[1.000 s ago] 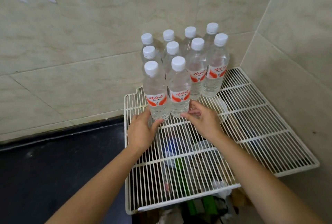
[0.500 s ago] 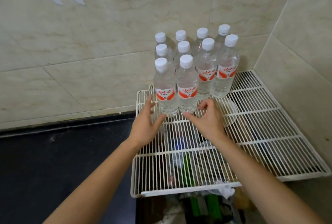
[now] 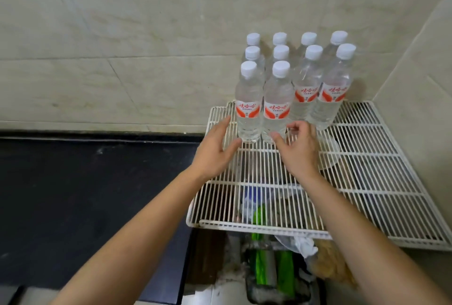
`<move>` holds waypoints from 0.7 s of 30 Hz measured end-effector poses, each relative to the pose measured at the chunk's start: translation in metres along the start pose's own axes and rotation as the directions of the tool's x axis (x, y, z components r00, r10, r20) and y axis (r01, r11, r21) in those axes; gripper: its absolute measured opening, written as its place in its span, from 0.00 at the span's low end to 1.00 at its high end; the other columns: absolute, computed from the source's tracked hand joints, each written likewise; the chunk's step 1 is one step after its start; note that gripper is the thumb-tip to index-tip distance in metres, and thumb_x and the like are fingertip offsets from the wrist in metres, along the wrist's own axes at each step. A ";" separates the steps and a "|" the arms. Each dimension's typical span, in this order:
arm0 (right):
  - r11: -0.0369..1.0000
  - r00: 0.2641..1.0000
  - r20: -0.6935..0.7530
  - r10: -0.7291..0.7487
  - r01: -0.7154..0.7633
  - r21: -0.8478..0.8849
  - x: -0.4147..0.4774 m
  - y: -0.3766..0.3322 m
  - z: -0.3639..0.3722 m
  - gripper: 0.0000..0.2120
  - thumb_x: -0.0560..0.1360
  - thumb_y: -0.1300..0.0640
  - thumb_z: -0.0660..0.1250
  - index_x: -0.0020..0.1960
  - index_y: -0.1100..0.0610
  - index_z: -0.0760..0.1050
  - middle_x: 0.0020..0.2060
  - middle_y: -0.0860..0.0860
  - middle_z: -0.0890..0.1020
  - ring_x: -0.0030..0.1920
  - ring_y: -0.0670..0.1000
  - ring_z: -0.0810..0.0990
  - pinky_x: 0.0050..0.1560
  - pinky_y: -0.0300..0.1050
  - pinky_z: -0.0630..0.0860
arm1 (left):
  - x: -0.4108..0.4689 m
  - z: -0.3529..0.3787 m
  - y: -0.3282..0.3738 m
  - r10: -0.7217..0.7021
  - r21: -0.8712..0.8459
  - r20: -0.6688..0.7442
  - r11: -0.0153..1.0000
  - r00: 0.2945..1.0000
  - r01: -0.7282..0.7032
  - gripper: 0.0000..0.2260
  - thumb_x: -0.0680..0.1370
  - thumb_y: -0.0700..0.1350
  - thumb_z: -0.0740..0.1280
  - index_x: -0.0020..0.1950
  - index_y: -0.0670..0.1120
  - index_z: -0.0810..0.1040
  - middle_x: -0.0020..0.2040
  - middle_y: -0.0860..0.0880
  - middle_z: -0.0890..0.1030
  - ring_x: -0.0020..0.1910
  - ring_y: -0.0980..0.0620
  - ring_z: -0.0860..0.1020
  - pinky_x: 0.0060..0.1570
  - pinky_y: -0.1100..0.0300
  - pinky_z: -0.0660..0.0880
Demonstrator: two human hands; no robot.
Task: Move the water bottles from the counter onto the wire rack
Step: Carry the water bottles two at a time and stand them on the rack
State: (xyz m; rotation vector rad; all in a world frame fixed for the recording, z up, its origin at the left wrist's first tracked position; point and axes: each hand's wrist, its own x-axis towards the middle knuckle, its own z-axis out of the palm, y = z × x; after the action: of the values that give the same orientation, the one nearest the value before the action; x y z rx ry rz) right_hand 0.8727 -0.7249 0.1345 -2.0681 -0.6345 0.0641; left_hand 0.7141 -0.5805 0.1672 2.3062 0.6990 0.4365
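- 10 water bottles (image 3: 306,84) stand upright on the wire rack (image 3: 371,182), in its far left part, close against the tiled wall (image 3: 146,60). All of them have white caps and labels in red and white.
- They form 3 rows: 4 bottles at the wall, 4 in front of these, and 2 in the nearest row, on the left side of the group. The bottles stand tightly side by side.
- The left hand (image 3: 215,152) is over the left edge of the rack, just left of the near-left bottle (image 3: 248,94). Its fingers are straight and a little spread, and it holds nothing. The tip of the thumb is just beside the base of this bottle; I cannot tell if it touches.
- The right hand (image 3: 297,149) is over the rack, just on the near side of the near-right bottle (image 3: 277,94). Its fingers are loosely curled with nothing between them. The thumb points toward the base of this bottle; whether it touches cannot be told.
- The 2 hands are apart from each other, and the bases of the 2 nearest bottles are between them.
- The black counter (image 3: 85,194) lies to the left of the rack, along the foot of the wall.
- Under the near edge of the rack there are green objects (image 3: 285,270) and a crumpled white piece (image 3: 304,246); what they are is not clear.
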 end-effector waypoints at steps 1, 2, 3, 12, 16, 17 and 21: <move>1.000 1.000 -0.021 -0.022 0.021 -0.010 -0.005 -0.008 -0.002 0.21 0.76 0.46 0.72 0.62 0.56 0.71 0.60 0.51 0.72 0.58 0.52 0.74 0.55 0.45 0.70 | -0.005 -0.011 -0.002 0.022 0.064 -0.032 0.998 0.999 -0.020 0.30 0.83 0.55 0.62 0.82 0.49 0.57 0.81 0.48 0.61 0.80 0.50 0.59 0.79 0.47 0.59; 0.998 0.997 -0.041 -0.059 0.058 -0.025 -0.013 -0.017 -0.002 0.21 0.77 0.46 0.71 0.64 0.56 0.70 0.62 0.53 0.72 0.60 0.53 0.74 0.56 0.45 0.69 | -0.012 -0.024 -0.004 0.035 0.116 -0.067 0.993 0.997 -0.028 0.29 0.84 0.56 0.61 0.82 0.49 0.56 0.82 0.48 0.59 0.81 0.50 0.57 0.79 0.49 0.56; 0.993 0.992 -0.059 -0.115 0.112 -0.045 -0.024 -0.031 0.000 0.22 0.79 0.46 0.69 0.66 0.57 0.70 0.64 0.54 0.71 0.63 0.55 0.74 0.58 0.46 0.69 | -0.024 -0.042 -0.010 0.046 0.163 -0.110 0.986 0.993 -0.028 0.29 0.84 0.56 0.59 0.83 0.49 0.56 0.82 0.48 0.58 0.81 0.49 0.56 0.79 0.50 0.55; 0.847 0.849 -0.043 -0.527 0.520 -0.109 -0.133 -0.175 0.113 0.29 0.80 0.43 0.60 0.75 0.60 0.66 0.75 0.62 0.66 0.75 0.63 0.65 0.75 0.58 0.60 | -0.204 -0.226 -0.123 0.158 0.525 -0.438 0.844 0.885 0.109 0.27 0.83 0.57 0.54 0.79 0.44 0.65 0.79 0.40 0.65 0.76 0.37 0.66 0.71 0.43 0.66; 0.766 0.761 0.131 -0.635 0.643 -0.022 -0.221 -0.265 0.207 0.32 0.81 0.41 0.59 0.79 0.55 0.60 0.79 0.59 0.60 0.77 0.61 0.60 0.76 0.58 0.56 | -0.342 -0.326 -0.210 0.037 0.532 -0.623 0.752 0.781 0.389 0.27 0.84 0.57 0.55 0.77 0.43 0.68 0.77 0.39 0.67 0.75 0.36 0.67 0.70 0.41 0.68; 0.738 0.725 0.188 -0.663 0.674 0.006 -0.242 -0.286 0.230 0.32 0.81 0.40 0.58 0.80 0.54 0.59 0.80 0.58 0.58 0.79 0.60 0.58 0.77 0.58 0.55 | -0.376 -0.348 -0.227 -0.014 0.498 -0.670 0.733 0.742 0.463 0.28 0.84 0.58 0.53 0.78 0.42 0.67 0.78 0.39 0.67 0.76 0.37 0.67 0.71 0.40 0.67; 0.599 0.534 0.328 -0.779 0.788 0.141 -0.322 -0.368 0.313 0.33 0.81 0.38 0.57 0.80 0.53 0.60 0.81 0.57 0.57 0.80 0.59 0.56 0.78 0.58 0.54 | -0.493 -0.414 -0.269 -0.124 0.413 -0.786 0.624 0.606 0.663 0.29 0.84 0.59 0.51 0.80 0.45 0.63 0.80 0.42 0.63 0.79 0.40 0.62 0.74 0.43 0.62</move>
State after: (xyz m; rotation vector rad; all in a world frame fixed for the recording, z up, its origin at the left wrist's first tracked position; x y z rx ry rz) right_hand 0.3529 -0.4735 0.1921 -1.6038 -1.7731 -0.0960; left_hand 0.0246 -0.4909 0.2198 2.4277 2.0848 0.9744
